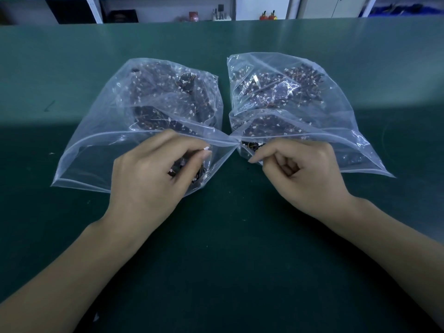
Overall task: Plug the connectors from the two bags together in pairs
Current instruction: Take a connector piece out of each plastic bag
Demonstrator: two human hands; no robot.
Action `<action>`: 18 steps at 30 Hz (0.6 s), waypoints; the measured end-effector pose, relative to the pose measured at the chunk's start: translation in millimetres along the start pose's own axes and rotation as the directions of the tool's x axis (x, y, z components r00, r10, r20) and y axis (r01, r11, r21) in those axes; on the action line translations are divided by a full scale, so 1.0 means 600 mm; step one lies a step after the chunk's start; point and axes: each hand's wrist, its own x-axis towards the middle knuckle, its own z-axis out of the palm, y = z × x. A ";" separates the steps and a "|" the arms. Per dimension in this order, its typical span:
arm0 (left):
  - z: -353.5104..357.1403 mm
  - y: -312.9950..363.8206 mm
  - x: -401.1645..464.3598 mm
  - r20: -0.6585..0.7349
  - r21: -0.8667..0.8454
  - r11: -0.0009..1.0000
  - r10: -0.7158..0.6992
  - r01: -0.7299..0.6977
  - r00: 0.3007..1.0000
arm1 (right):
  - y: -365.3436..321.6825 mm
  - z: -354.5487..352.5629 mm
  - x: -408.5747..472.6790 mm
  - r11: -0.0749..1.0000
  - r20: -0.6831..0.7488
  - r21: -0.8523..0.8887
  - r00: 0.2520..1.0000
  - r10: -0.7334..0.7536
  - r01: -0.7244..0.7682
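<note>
Surface: dark green matte work table (240, 248), lit brighter across its far half, in shadow nearer the person.
Left bag: clear zip-top plastic bag (101, 131) lying flat on the table, mouth open toward the person, far end holding a heap of dark wired connectors with small white plugs (168, 97).
Right bag: second clear zip-top plastic bag (336, 121), just beside the first, mouth also toward the person; its own heap of dark wired connectors with white plugs (300, 90) sits in the far half.
Bag contact: the inner mouth corners of the two bags meet between the hands.
Left hand: left hand (153, 174) reaches into the mouth of the left bag, fingers curled, thumb and forefinger pinching a small white plug (206, 148); dark wires bunch under the fingers.
Right hand: right hand (305, 174) sits at the mouth of the right bag, fingers curled inward, thumb and forefinger tips together at the bag's near edge; cannot tell whether they pinch a connector or only the plastic.
Hands relative: apart, one at each bag.
Loose connectors: a few dark wires with white ends (252, 145) lie at the right bag's mouth, just beyond the right fingertips.
Background: white shelving (93, 8) beyond the table's far edge, small objects on it too blurred to identify.
</note>
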 end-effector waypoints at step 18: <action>0.010 0.023 -0.006 0.052 -0.221 0.965 0.155 -0.140 0.987 | -0.015 0.008 -0.005 0.979 0.070 0.159 0.988 -0.139 0.126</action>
